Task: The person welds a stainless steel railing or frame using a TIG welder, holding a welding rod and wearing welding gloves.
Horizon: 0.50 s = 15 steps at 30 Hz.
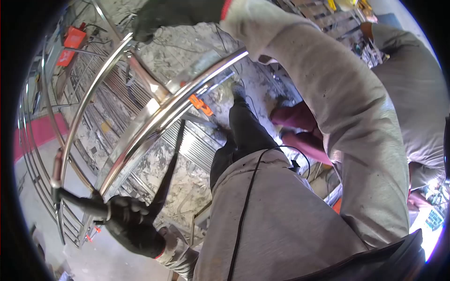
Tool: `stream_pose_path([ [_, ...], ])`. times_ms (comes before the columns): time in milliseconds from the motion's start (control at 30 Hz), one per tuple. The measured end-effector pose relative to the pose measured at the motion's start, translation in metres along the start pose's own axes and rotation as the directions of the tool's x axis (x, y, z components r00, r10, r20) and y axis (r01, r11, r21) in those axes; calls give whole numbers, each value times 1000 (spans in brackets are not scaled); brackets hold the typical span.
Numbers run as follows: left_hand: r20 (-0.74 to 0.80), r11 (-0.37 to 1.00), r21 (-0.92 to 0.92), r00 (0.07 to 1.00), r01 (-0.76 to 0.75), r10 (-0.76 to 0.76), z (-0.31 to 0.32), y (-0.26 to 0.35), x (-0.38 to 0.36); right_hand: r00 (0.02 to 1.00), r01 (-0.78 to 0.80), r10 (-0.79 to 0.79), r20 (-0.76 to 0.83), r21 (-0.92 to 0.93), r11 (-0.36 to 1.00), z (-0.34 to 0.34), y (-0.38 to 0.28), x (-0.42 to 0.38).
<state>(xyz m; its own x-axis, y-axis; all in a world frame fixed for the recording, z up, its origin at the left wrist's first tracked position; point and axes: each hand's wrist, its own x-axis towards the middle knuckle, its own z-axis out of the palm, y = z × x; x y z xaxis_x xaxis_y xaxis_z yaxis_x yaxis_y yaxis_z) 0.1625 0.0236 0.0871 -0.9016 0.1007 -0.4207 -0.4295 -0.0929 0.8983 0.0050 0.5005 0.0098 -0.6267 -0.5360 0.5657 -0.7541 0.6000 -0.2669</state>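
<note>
Where I stand, I see a person in a grey long-sleeved top leaning over a frame of shiny curved metal tubes (pixel 144 129), both hands in dark gloves with red at the cuffs. The left hand (pixel 133 222) has its fingers wrapped around a torch-like tool (pixel 80 201), its pinkish nozzle tilted up just beside the lower end of a slimmer curved tube (pixel 90 90); I cannot tell whether they touch. A dark strip like a cable sleeve (pixel 169 175) runs from near that hand up toward the frame. The right hand (pixel 171 19) reaches across to the far end of the same slimmer tube, its fingertips right by the metal, but I cannot tell whether they grip it or merely hover there. An orange clamp (pixel 201 105) sits against the thick rails, and beyond the slimmer tube is an orange-red object (pixel 71 46). Thin metal rods (pixel 194 144) lie in rows under the frame, over a pale, stained floor (pixel 180 47). A thin black cord (pixel 247 201) crosses the person's top. Close by on the right, a second person (pixel 415 89) in grey bends over, with bright light near the lower edge.
</note>
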Motion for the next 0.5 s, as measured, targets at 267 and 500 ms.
stream_pose_path([
  [267,-123,923,-308,971,-231,203,57,-27,-51,874,-451,449,186,658,603,-23,-19,-18],
  [500,-120,905,-382,981,-190,155,64,-62,-80,824,-559,423,378,664,496,-36,-23,-14],
])
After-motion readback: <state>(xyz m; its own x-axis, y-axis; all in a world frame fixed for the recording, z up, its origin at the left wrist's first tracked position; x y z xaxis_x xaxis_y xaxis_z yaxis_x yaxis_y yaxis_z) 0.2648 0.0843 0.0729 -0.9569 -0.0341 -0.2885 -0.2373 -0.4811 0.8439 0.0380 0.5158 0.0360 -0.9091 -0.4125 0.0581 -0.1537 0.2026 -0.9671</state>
